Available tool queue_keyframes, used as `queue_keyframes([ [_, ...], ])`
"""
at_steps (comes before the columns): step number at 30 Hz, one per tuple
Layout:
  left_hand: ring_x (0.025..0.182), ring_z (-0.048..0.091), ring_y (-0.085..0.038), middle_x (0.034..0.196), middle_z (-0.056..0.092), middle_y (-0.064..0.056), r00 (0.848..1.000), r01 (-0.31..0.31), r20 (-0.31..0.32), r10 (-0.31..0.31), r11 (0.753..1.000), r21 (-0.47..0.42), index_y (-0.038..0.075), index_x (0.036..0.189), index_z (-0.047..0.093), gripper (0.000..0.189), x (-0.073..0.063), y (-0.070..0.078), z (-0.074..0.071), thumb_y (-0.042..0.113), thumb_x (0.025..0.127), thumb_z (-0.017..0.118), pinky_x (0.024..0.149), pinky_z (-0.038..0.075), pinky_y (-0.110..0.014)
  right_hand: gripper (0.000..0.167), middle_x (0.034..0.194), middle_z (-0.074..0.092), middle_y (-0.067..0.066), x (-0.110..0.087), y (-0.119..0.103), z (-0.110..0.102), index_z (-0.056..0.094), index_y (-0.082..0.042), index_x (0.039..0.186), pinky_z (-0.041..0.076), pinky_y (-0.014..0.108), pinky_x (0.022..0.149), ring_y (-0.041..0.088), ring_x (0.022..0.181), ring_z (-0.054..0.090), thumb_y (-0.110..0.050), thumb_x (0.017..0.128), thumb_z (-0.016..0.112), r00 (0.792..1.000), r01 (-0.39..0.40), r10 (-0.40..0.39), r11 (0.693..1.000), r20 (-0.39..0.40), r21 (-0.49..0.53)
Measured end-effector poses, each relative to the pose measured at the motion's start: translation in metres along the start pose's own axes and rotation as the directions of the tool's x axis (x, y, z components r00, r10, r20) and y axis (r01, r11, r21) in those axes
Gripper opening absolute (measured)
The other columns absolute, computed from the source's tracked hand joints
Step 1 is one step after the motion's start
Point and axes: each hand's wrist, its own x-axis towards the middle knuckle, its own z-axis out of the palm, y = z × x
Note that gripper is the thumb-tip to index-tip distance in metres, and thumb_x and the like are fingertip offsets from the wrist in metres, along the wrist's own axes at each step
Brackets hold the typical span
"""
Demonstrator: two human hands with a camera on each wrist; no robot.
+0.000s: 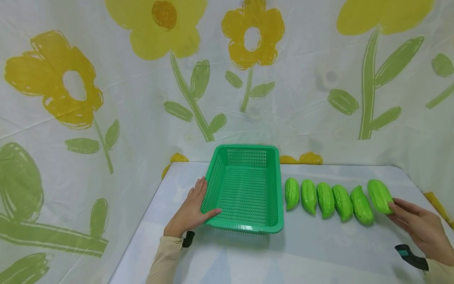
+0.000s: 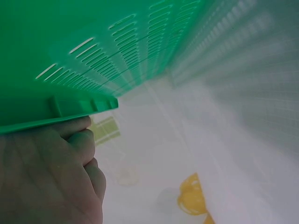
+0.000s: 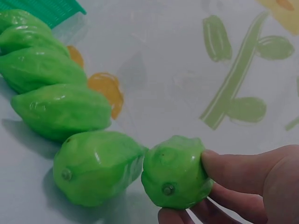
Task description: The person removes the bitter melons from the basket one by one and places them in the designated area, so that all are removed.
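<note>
A green plastic basket [image 1: 244,228] with slotted walls stands mid-table in the head view. My left hand [image 1: 191,207] grips its front left corner, thumb over the rim and fingers along the outer side; in the left wrist view those fingers [image 2: 81,144] are bent beneath the rim. On the right, my right hand [image 1: 420,225] pinches a ridged green fruit [image 1: 379,196], stem stub toward me in the right wrist view. Beside it lies another such fruit [image 3: 98,168] with a pointed tip, the nearest of several in a row.
The row of green fruits [image 1: 325,200] runs from the basket's right side toward my right hand. A pale table [image 1: 319,256] carries everything. Behind and to the left hangs a white cloth [image 1: 298,98] printed with yellow flowers.
</note>
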Motion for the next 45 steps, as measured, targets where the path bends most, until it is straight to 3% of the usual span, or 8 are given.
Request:
queue_keyframes([
  [4, 0.165, 0.001, -0.029, 0.177, -0.001, -0.007, 1.0, -0.003, 0.0, 0.003, 1.0, 0.002, 0.005, 0.166, 0.005, 0.112, 0.001, 0.0, 0.0, 0.066, 0.093, 0.062, 0.134, 0.009, -0.055, 0.084, 0.101, 0.044, -0.033, 0.002, 0.002, 0.001, 0.021, -0.021, 0.165, 0.059, 0.012, 0.071, -0.018, 0.071, 0.055, -0.04, 0.099, 0.069, 0.998, -0.037, 0.032, 0.995, -0.051, -0.09],
  [10, 0.165, 0.001, -0.03, 0.177, 0.002, -0.011, 1.0, -0.009, -0.003, 0.009, 1.0, 0.0, 0.004, 0.166, 0.005, 0.112, 0.001, 0.0, 0.0, 0.065, 0.093, 0.063, 0.134, 0.01, -0.056, 0.087, 0.108, 0.042, -0.03, 0.004, 0.007, 0.001, 0.017, -0.006, 0.165, 0.058, 0.012, 0.07, -0.019, 0.071, 0.048, -0.039, 0.101, 0.065, 0.996, -0.053, 0.039, 0.985, -0.086, -0.164],
  [23, 0.165, 0.0, -0.028, 0.177, 0.0, -0.009, 1.0, -0.002, 0.005, 0.002, 1.0, 0.003, 0.005, 0.166, 0.005, 0.112, 0.0, 0.0, 0.0, 0.067, 0.093, 0.062, 0.134, 0.01, -0.055, 0.082, 0.117, 0.048, -0.019, 0.02, 0.02, -0.006, 0.019, -0.004, 0.165, 0.059, 0.014, 0.068, -0.013, 0.084, 0.048, -0.035, 0.103, 0.064, 0.993, -0.083, 0.063, 0.972, -0.098, -0.22],
  [30, 0.165, 0.0, -0.029, 0.177, -0.001, -0.008, 1.0, 0.003, 0.009, -0.003, 1.0, 0.001, 0.005, 0.166, 0.004, 0.113, 0.0, 0.001, -0.001, 0.067, 0.092, 0.063, 0.134, 0.01, -0.055, 0.081, 0.128, 0.051, 0.006, 0.024, 0.023, -0.008, 0.019, -0.002, 0.164, 0.059, 0.014, 0.067, -0.007, 0.089, 0.05, -0.032, 0.103, 0.063, 0.989, -0.111, 0.083, 0.963, -0.122, -0.245],
  [31, 0.165, 0.0, -0.029, 0.177, -0.001, -0.008, 1.0, 0.004, 0.01, -0.004, 1.0, 0.001, 0.005, 0.166, 0.004, 0.113, 0.0, 0.001, -0.001, 0.066, 0.092, 0.063, 0.134, 0.009, -0.055, 0.082, 0.136, 0.051, 0.01, 0.024, 0.023, -0.008, 0.019, -0.002, 0.164, 0.059, 0.015, 0.066, -0.003, 0.094, 0.054, -0.033, 0.103, 0.064, 0.989, -0.114, 0.087, 0.964, -0.119, -0.24],
  [37, 0.165, 0.001, -0.03, 0.177, -0.001, -0.008, 1.0, 0.001, 0.008, -0.001, 1.0, -0.004, 0.005, 0.166, 0.003, 0.113, 0.0, 0.001, -0.001, 0.066, 0.092, 0.063, 0.134, 0.01, -0.055, 0.083, 0.139, 0.049, 0.015, 0.025, 0.023, -0.008, 0.021, -0.003, 0.164, 0.058, 0.015, 0.064, 0.022, 0.118, 0.054, -0.033, 0.102, 0.066, 0.984, -0.148, 0.118, 0.96, -0.134, -0.237],
  [42, 0.165, 0.001, -0.03, 0.177, -0.001, -0.008, 1.0, -0.002, 0.004, 0.002, 1.0, -0.005, 0.005, 0.166, 0.004, 0.113, 0.0, 0.0, -0.001, 0.065, 0.092, 0.063, 0.134, 0.01, -0.055, 0.082, 0.158, 0.033, 0.028, 0.024, 0.022, -0.006, 0.021, -0.002, 0.164, 0.058, 0.016, 0.061, 0.032, 0.12, 0.053, -0.031, 0.102, 0.066, 0.982, -0.163, 0.13, 0.952, -0.138, -0.26],
  [45, 0.165, 0.002, -0.03, 0.177, 0.0, -0.009, 1.0, -0.004, 0.0, 0.004, 1.0, -0.005, 0.004, 0.166, 0.005, 0.113, 0.0, 0.0, -0.001, 0.065, 0.092, 0.064, 0.134, 0.011, -0.056, 0.08, 0.163, 0.026, 0.029, 0.025, 0.022, -0.005, 0.021, -0.002, 0.164, 0.058, 0.017, 0.061, 0.034, 0.12, 0.052, -0.03, 0.103, 0.065, 0.982, -0.162, 0.128, 0.949, -0.139, -0.272],
])
